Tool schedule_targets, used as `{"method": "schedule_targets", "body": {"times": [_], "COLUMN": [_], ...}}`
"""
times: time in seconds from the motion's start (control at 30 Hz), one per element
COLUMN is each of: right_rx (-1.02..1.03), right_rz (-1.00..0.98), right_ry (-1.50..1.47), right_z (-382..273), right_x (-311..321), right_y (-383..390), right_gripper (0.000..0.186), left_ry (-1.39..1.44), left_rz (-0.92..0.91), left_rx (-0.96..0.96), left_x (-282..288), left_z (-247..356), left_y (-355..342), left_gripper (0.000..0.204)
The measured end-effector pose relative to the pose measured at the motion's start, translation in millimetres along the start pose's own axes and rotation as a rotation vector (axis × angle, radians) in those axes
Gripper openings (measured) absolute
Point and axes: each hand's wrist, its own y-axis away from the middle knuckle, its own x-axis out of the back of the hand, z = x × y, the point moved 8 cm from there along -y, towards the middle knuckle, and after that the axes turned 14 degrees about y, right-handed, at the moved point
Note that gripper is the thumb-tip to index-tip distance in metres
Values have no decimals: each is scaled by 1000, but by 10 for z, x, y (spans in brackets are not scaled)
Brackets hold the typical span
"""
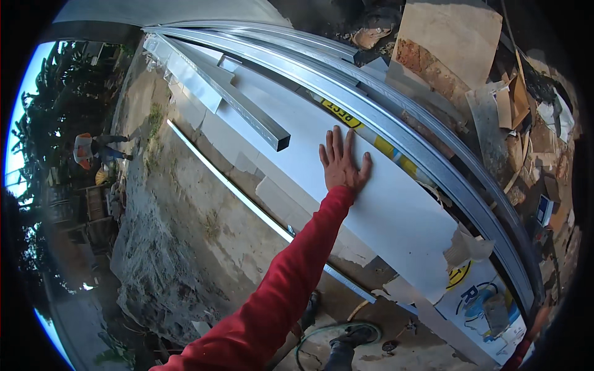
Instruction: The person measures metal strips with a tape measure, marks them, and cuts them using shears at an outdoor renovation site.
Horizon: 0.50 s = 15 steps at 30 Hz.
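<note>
White board [402, 216] lies slantwise across the middle, running from the upper left down to a torn end at the lower right. At the far left, well away, a co-worker in an orange top [83, 151] is too small for me to make out any handwork. Next comes a grey heap [161, 266] on bare ground, then a slim metal strip [229, 184] lying apart from the board. A square metal tube [238, 102] reaches over the board's upper part, its hollow end facing us; whether it touches there, I cannot tell.

Just right of that end, the left hand [342, 170] is palm down on the white surface, fingers spread and nearly straight, gripping nothing. The right hand is out of sight, so I cannot tell its state. Farther right run long metal channels [383, 116], beside the board's far edge, and a cardboard sheet [455, 37] among scraps.

To steady the board well, I'd want the pressure spread over the whole palm, fingertips clear of the tube's cut end and the channels' edges. Little load should go near the torn flap [467, 247], which looks weak.
</note>
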Motion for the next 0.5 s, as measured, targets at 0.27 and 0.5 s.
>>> {"method": "schedule_targets", "body": {"times": [0.27,0.5], "right_rx": [-76,-68], "right_rz": [82,261], "right_ry": [-118,180], "right_z": [-1400,701], "right_x": [-224,691], "right_y": [-1365,-262], "right_gripper": [51,61], "left_ry": [26,20], "left_rz": [19,146], "left_rx": [-22,-104], "left_x": [41,-22], "left_z": [39,-117], "left_y": [20,123], "left_gripper": [72,70]}}
